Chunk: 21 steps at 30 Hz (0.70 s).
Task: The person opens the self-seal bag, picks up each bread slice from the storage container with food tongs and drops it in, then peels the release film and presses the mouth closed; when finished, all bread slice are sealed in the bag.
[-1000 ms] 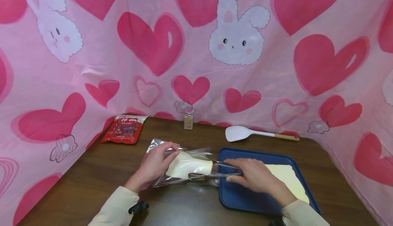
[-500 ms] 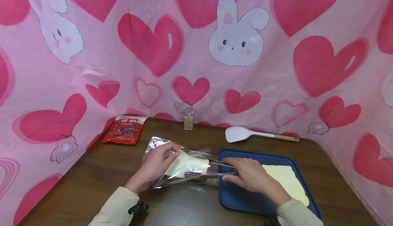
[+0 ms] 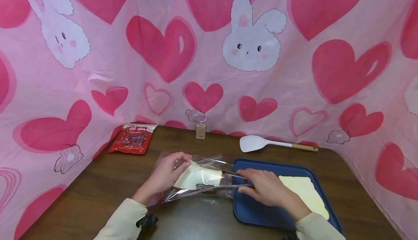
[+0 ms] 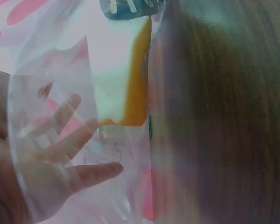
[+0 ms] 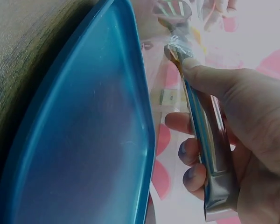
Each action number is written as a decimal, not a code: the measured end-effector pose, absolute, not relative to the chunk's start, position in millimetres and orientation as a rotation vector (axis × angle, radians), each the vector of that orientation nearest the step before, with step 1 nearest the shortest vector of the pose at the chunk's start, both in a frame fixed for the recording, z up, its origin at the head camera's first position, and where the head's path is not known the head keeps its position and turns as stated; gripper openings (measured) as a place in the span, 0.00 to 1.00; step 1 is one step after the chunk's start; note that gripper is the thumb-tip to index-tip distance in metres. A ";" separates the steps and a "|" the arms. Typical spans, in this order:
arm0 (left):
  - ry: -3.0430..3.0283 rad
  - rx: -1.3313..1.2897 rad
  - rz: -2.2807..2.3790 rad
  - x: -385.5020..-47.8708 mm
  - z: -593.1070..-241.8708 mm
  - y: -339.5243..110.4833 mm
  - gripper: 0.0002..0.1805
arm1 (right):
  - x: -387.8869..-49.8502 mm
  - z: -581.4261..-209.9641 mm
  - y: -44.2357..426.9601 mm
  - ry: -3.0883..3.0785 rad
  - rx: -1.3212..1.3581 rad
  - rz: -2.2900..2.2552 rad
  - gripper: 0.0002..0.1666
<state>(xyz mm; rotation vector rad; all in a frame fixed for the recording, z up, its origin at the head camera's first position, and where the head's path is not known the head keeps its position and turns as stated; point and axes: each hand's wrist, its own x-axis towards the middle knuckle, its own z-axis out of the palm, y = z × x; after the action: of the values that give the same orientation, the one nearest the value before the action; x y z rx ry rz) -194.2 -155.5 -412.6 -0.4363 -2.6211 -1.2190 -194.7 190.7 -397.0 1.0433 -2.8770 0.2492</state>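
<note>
Inside a clear plastic bag [image 3: 183, 195] lies a pale bread slice [image 3: 199, 176] with a brown crust edge, [image 4: 116, 70] in the left wrist view. My left hand [image 3: 166, 173] is at the bag's left part, its fingers [image 4: 70, 144] spread and seen through the plastic, close to the slice. Metal tongs [image 5: 207, 135] are gripped between the thumb and fingers of my right hand [image 3: 269, 187]. Their slotted ends reach into the bag at the slice; the head view shows one arm along its near side. How firmly they clasp it, I cannot tell.
A blue tray [image 3: 258, 211] holds another pale slice [image 3: 303, 193] at the right. Behind stand a white spatula [image 3: 253, 143] with a wooden handle and a small spice jar [image 3: 200, 128]. A red packet [image 3: 132, 138] lies back left, before a pink patterned cloth [image 3: 209, 69].
The slice and the tongs have shifted slightly left within the bag, my right hand moving with them. The bag's far left corner has folded lower. My left hand has hardly moved.
</note>
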 end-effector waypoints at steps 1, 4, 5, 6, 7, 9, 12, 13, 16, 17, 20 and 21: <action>-2.620 -0.443 -1.210 -194.3 -413.2 -155.7 0.02 | -195.0 -396.8 190.7 -2.872 1.045 0.247 0.34; -2.614 -0.457 -1.219 -194.3 -415.1 -156.5 0.02 | -196.5 -396.2 191.1 -2.849 1.073 0.251 0.34; -2.615 -0.457 -1.226 -193.9 -415.6 -156.7 0.02 | -196.9 -395.6 190.9 -2.841 1.088 0.258 0.34; -2.615 -0.459 -1.228 -193.5 -416.0 -157.0 0.02 | -197.5 -395.1 190.7 -2.832 1.107 0.265 0.34; -2.611 -0.471 -1.222 -193.3 -416.7 -157.3 0.02 | -198.2 -394.5 190.3 -2.834 1.120 0.276 0.34; -2.601 -0.498 -1.214 -192.8 -416.9 -157.7 0.02 | -199.6 -393.7 189.6 -2.841 1.137 0.291 0.34; -2.588 -0.531 -1.192 -192.6 -416.1 -157.5 0.01 | -201.2 -392.3 189.4 -2.846 1.139 0.286 0.34; -2.591 -0.527 -1.194 -192.4 -415.5 -157.3 0.02 | -201.6 -392.3 189.6 -2.854 1.128 0.284 0.34; -2.621 -0.474 -1.223 -191.8 -413.3 -156.1 0.02 | -202.5 -392.2 191.0 -2.865 1.106 0.267 0.35; -2.638 -0.442 -1.229 -191.3 -412.4 -155.8 0.02 | -202.8 -392.3 191.4 -2.875 1.098 0.265 0.35; -2.678 -0.394 -1.255 -191.3 -411.1 -155.5 0.02 | -203.3 -392.5 192.3 -2.910 1.094 0.284 0.35; -2.686 -0.392 -1.249 -191.5 -410.8 -155.4 0.02 | -203.3 -392.5 192.7 -2.928 1.091 0.298 0.35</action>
<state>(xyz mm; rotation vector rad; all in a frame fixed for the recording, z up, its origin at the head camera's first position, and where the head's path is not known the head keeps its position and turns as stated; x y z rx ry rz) -191.5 -155.4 -410.8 -0.3919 -2.6865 -1.2486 -203.3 192.7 -392.5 1.0911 -2.9277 0.2983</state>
